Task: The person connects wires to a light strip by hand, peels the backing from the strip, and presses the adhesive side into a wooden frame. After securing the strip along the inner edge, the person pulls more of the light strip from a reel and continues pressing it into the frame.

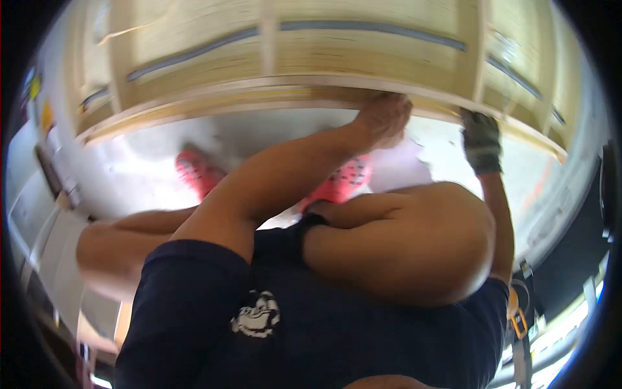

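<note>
A light wooden frame (267, 48) with cross battens and a thin panel spans the top of the head view. My bare left hand (387, 120) reaches across to the frame's near rail (214, 104), its fingers curled and closed against the wood. Motion blur and the hand itself hide what, if anything, they hold. My right hand (481, 139), in a dark grey-green work glove, is closed on the same rail farther right, its fingertips hidden at the edge. Along the rail runs a thin yellow strip (437, 111), too blurred to name.
Grey-blue tubing (372, 26) runs through the frame's battens. Below lies a pale floor (447, 152), with my red perforated shoes (343, 181) near the rail. My bent knee (460, 240) rises close to my right arm. A black panel (570, 227) stands at the right.
</note>
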Demonstrator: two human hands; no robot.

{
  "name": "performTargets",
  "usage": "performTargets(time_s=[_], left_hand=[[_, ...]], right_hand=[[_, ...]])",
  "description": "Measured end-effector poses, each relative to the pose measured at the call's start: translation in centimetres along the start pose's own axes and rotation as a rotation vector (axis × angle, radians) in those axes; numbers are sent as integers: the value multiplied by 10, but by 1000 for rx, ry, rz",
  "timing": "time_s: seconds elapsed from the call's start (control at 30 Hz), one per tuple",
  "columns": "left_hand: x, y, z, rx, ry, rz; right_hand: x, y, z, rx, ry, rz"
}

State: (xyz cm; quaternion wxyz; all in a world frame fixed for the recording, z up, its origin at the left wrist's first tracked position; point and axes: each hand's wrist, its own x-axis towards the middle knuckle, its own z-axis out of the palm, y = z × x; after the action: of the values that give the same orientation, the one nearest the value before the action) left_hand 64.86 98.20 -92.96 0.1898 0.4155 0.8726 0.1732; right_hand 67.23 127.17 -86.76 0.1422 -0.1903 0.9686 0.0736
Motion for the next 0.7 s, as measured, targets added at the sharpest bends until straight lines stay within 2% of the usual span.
performTargets(time_s=[0.03, 0.13, 0.2, 0.23, 0.3, 0.37, 0.43, 0.47, 0.57, 0.6, 0.63, 0.67, 0.7], left_hand=[[-18, -13, -13, 9, -25, -3], [-73, -54, -34, -69, -29, -21], [-111, -83, -51, -59, -52, -77], [-133, -99, -51, -81, -46, -159], [-184, -133, -60, -62, -44, -273], [-232, -170, -76, -61, -63, -230], [-273, -199, -98, -68, -113, -303], [-292, -213, -108, -97, -159, -364], [-339, -244, -125, -114, -143, -355], [-355, -254, -127, -107, -138, -367], [-374, -264, -123, -16, -131, -480], [-389, -272, -126, 72, -128, -590], [-401, -277, -140, 73, -205, -655]], right_hand=[[-1, 1, 7, -27, -72, 34], [1, -2, 11, -12, -51, 61], [1, -1, 14, 19, -122, 114], [-1, 3, 21, -39, 42, 33], [5, -2, 19, -21, 35, 25], [12, -6, 3, -82, -41, 15], [11, -7, -10, -169, -137, 18], [10, -8, -9, -165, -123, 15], [0, -1, 3, -166, -166, -11], [-4, 2, 10, -31, -73, 15], [-5, 3, 14, 104, 18, 37], [-3, 4, 13, 190, 32, 53], [-5, 5, 16, 190, 35, 48]])
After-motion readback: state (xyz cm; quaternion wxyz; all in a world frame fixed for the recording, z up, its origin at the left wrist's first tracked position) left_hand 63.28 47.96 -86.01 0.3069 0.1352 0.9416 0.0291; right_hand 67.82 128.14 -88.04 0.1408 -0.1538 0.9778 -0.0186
